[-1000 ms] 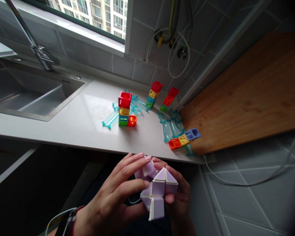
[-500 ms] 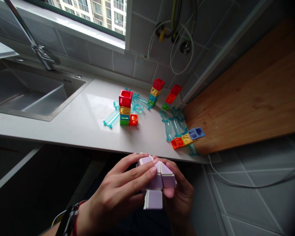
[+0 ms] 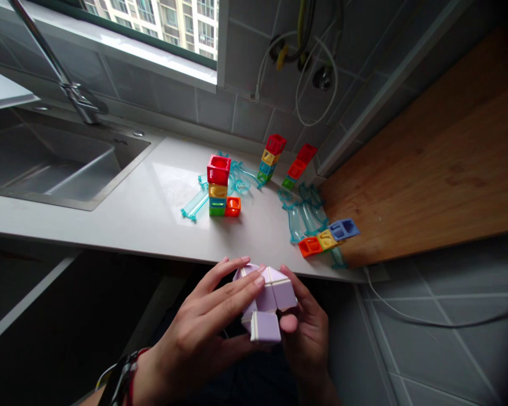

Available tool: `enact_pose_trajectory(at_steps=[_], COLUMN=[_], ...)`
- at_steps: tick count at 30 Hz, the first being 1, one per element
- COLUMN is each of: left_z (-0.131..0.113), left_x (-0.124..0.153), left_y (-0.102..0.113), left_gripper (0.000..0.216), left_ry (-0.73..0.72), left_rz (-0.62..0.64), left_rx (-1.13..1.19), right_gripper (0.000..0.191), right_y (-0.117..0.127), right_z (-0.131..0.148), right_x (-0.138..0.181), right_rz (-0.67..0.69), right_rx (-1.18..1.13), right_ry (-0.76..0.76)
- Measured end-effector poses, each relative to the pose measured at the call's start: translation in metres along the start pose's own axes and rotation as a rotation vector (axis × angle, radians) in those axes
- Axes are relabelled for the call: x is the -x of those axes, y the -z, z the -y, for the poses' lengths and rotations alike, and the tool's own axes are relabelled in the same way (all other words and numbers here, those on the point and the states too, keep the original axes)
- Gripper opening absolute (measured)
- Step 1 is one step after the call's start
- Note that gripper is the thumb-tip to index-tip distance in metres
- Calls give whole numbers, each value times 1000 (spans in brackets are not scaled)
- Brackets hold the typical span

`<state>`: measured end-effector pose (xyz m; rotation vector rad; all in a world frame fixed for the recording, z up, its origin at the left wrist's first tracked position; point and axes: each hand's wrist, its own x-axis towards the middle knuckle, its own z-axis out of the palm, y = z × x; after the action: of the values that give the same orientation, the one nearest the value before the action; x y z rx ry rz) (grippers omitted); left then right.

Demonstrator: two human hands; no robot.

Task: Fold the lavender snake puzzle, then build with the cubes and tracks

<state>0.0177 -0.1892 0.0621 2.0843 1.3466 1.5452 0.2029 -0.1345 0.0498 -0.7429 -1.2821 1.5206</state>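
A lilac-and-white snake puzzle (image 3: 266, 326) of wedge-shaped segments, folded into a compact lump, is held between both hands in front of the counter's edge. My left hand (image 3: 214, 307) is closed on it from the left, its fingers lying across the upper segments and its thumb below. On the other side, my right hand (image 3: 307, 327) grips it, with the thumb tip just under the right-hand segments. One square-ended segment sticks out at the bottom towards me. The puzzle's far side is hidden by fingers.
On the white counter (image 3: 152, 231) stand stacked toy cubes (image 3: 218, 192), more coloured stacks (image 3: 272, 158) (image 3: 298, 167) and clear teal track pieces (image 3: 307, 217). A row of cubes (image 3: 327, 239) lies near a wooden board (image 3: 427, 158). To the left is a steel sink (image 3: 105, 192) with a tap (image 3: 78, 101).
Both hands have raised the snake puzzle slightly and tilted it. The right fingers have slid back from its top, and more of its lower left segments show. The camera view has shifted a little.
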Motion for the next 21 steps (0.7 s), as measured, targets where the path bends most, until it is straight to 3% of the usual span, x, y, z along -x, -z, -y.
enact_pose_trajectory(at_steps=[3, 6, 10, 12, 17, 21], left_z=[-4, -6, 0, 3, 5, 4], left_x=[-4, -6, -9, -11, -13, -12], left_y=[0, 0, -4, -6, -10, -13], left_gripper=[83, 69, 60, 58, 57, 55], left_ry=[198, 501, 795, 856, 892, 867], left_rz=[-46, -88, -138, -163, -151, -126], left_rx=[237, 534, 932, 1035, 1099, 1063], right_gripper=[67, 76, 103, 107, 74, 65], right_y=[5, 8, 6, 6, 7, 12], right_z=[-6, -11, -16, -19, -21, -19], right_x=[0, 1, 3, 4, 2, -2], right_rz=[27, 75, 130, 113, 70, 147], right_rx=[-21, -22, 5, 111, 298, 338], right_ry=[-14, -18, -45, -20, 109, 154])
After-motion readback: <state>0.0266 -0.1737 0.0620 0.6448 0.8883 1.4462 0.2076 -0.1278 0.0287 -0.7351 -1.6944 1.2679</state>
